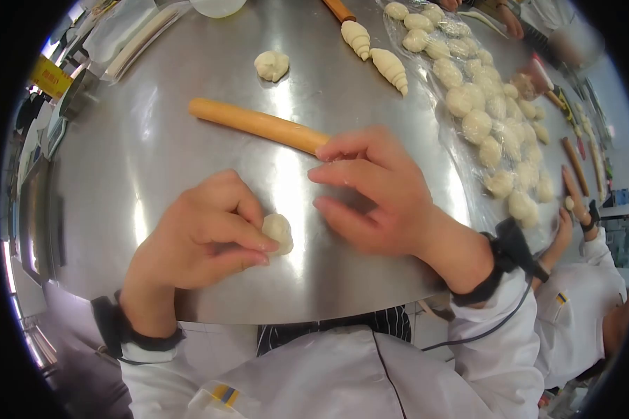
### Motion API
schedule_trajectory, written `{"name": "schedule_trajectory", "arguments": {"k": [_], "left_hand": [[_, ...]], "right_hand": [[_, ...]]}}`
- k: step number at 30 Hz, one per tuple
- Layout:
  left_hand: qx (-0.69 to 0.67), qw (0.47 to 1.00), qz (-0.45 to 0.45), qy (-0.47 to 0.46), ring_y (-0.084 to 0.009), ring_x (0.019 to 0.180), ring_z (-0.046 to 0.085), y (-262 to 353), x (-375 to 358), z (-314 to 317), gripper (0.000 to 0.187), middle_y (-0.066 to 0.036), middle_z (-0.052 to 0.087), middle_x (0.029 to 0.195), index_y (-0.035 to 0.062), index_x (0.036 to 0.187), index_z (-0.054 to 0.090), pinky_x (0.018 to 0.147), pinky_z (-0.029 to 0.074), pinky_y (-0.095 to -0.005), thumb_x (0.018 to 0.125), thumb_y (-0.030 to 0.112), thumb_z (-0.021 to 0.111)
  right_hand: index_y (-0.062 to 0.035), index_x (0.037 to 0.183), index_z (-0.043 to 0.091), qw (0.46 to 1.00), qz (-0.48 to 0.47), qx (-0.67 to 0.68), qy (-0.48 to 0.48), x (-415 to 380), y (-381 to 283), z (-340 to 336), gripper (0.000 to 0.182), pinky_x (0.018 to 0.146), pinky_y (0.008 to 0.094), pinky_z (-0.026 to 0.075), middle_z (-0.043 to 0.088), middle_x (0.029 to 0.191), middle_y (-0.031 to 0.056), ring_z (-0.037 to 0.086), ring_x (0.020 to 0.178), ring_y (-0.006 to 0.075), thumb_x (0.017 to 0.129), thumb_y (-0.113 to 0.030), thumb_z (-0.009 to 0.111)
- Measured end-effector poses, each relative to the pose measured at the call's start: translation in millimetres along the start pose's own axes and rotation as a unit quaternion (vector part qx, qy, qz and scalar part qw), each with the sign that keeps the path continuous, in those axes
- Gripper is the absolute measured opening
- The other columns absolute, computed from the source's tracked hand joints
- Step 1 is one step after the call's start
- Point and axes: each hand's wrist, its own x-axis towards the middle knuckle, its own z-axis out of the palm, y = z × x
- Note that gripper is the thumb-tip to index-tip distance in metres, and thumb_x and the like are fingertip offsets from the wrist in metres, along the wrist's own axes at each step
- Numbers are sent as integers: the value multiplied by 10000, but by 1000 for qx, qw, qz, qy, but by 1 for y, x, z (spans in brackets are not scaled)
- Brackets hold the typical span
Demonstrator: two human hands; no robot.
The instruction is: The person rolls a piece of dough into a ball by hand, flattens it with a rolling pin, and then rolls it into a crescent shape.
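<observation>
Near the front edge of the metal table point(140, 133), my left hand point(203, 234) pinches a small dough piece point(277, 233) between thumb and fingers. My right hand point(381, 195) is open to the right of it, its fingers spread and curved, with nothing visible between them. Just beyond my right fingertips lies a wooden rolling pin point(258, 126), slanting up to the left. A pleated dough ball point(271, 65) sits on the table past the pin. Two ridged, rolled dough pieces point(356, 39) lie farther back, close to another wooden stick.
Many dough balls point(476, 126) lie under clear plastic along the right side. A co-worker's hands point(573, 195) are at the far right, near another rolling pin point(575, 166). Another person's hand point(512, 22) is at the back right. A metal container point(84, 91) stands at the left.
</observation>
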Motion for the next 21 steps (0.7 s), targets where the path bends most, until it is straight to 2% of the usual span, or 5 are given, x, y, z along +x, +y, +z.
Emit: {"name": "schedule_trajectory", "arguments": {"k": [4, 7, 13, 16, 21], "left_hand": [[16, 999, -20, -41, -203, 787, 490, 1, 0, 0, 430, -61, 559, 872, 78, 993, 698, 681, 384, -303, 597, 168, 840], [30, 997, -26, -59, -218, 813, 491, 0, 0, -1, 504, -82, 554, 902, 73, 1065, 670, 708, 392, -306, 607, 201, 836], [62, 993, -74, -62, -227, 846, 493, -3, -1, -3, 540, -90, 533, 940, 39, 1097, 643, 736, 405, -314, 637, 262, 818], [58, 994, -77, -59, -232, 853, 504, -10, -2, -8, 548, -93, 529, 940, 27, 1095, 634, 740, 412, -320, 646, 284, 815], [135, 987, -62, -66, -241, 814, 523, -9, 0, 2, 455, -92, 556, 898, 22, 1020, 647, 698, 430, -332, 690, 304, 782]], "right_hand": [[-42, 945, 655, 1000, 6, 12, -11, -2, 3, 0, 293, 684, 293, 467, 567, 1042, 116, 558, 823, 212, 661, 14, 706], [-74, 882, 647, 1000, -1, 7, 21, -2, 3, 6, 261, 651, 322, 450, 571, 943, 66, 537, 813, 230, 632, -28, 704], [-38, 938, 654, 1000, 2, 16, -12, -3, 5, -1, 289, 668, 288, 467, 572, 1017, 113, 562, 827, 213, 659, 21, 700], [-65, 871, 651, 999, 14, 26, 21, -4, 5, 5, 249, 661, 322, 458, 573, 930, 67, 543, 796, 233, 631, -24, 706], [-61, 874, 656, 1000, 6, 22, 21, -3, 5, 6, 241, 662, 320, 461, 574, 926, 69, 548, 798, 231, 642, -24, 707]]}}
